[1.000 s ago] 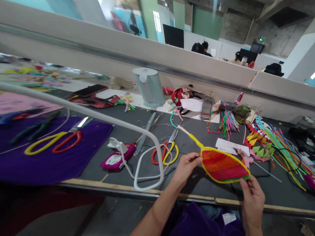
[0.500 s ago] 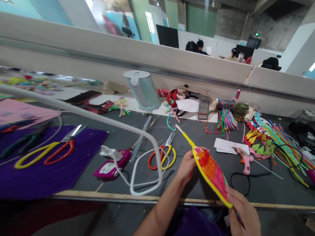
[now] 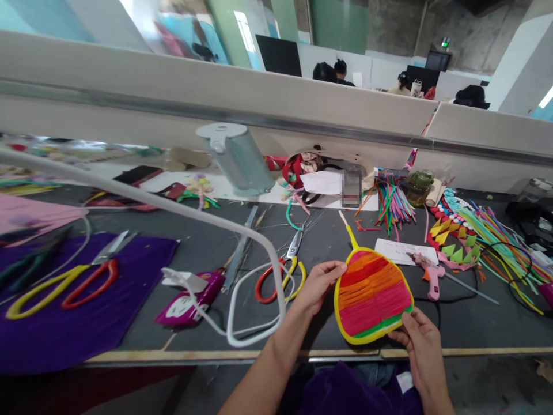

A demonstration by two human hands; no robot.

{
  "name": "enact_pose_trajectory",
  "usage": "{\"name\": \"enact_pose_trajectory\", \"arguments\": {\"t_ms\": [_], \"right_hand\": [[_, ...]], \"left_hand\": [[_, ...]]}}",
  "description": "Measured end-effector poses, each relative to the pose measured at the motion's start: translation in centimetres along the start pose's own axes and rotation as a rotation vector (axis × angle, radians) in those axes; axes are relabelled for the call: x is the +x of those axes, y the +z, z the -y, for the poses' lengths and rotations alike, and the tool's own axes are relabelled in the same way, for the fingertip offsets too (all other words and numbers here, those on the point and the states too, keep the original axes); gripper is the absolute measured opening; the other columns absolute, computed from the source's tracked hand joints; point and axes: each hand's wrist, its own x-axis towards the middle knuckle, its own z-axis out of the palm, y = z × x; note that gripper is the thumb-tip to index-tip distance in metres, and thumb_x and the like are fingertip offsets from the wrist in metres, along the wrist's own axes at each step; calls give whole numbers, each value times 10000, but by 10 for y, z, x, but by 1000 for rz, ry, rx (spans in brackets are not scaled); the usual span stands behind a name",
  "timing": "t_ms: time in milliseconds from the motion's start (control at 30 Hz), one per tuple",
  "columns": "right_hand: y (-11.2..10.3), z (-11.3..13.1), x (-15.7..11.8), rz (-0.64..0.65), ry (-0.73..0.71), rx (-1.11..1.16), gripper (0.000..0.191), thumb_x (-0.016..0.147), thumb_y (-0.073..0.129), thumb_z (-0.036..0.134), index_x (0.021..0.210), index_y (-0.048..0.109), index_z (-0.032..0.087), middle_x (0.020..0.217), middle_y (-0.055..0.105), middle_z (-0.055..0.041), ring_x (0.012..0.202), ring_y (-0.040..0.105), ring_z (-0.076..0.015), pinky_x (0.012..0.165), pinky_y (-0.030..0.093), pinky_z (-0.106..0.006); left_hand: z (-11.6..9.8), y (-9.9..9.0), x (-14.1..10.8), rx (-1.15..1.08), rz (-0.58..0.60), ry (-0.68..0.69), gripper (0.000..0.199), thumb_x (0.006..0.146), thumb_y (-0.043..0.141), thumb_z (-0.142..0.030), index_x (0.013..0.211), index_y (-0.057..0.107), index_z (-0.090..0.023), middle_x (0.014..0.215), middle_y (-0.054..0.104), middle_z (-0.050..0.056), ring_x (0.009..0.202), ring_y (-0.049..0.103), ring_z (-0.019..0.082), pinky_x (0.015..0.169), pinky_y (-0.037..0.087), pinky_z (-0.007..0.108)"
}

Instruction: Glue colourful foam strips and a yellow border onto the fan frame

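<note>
A rounded fan-like piece point(image 3: 375, 294) faces me above the table's front edge. Its yellow rim surrounds red, orange, pink and green bands, and a yellow stem with a pale tip points up and away. My left hand point(image 3: 319, 282) pinches the rim at its upper left side. At the lower right, my right hand point(image 3: 417, 340) grips the rim between thumb and fingers. Scissors with red and yellow handles point(image 3: 298, 271) lie left of the piece, and a pink glue gun point(image 3: 432, 274) rests to its right beside a white paper point(image 3: 389, 252).
A white curved tube point(image 3: 194, 214) crosses the left foreground. Larger scissors point(image 3: 88, 279) lie on purple cloth point(image 3: 108, 323). Behind stand a pale kettle point(image 3: 242, 161) and a bundle of colored stems point(image 3: 393, 199). People sit beyond the partition point(image 3: 345, 109).
The piece has turned from a slanted, nearly edge-on position to show its broad face. Its stem tip has swung right, and my right hand has shifted its hold slightly. The view has moved a little.
</note>
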Motion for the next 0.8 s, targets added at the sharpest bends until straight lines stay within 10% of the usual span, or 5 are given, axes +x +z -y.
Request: {"name": "enact_pose_trajectory", "arguments": {"t_ms": [800], "right_hand": [[-1,-12,-1,66,67,-22,489,741,852,418,1125,683,166,997,772,-92,806,734,-198,704,637,-331]], "left_hand": [[4,-13,23,175,47,-28,511,582,888,-501,913,778,-127,782,757,74,673,662,178,605,457,232]]}}
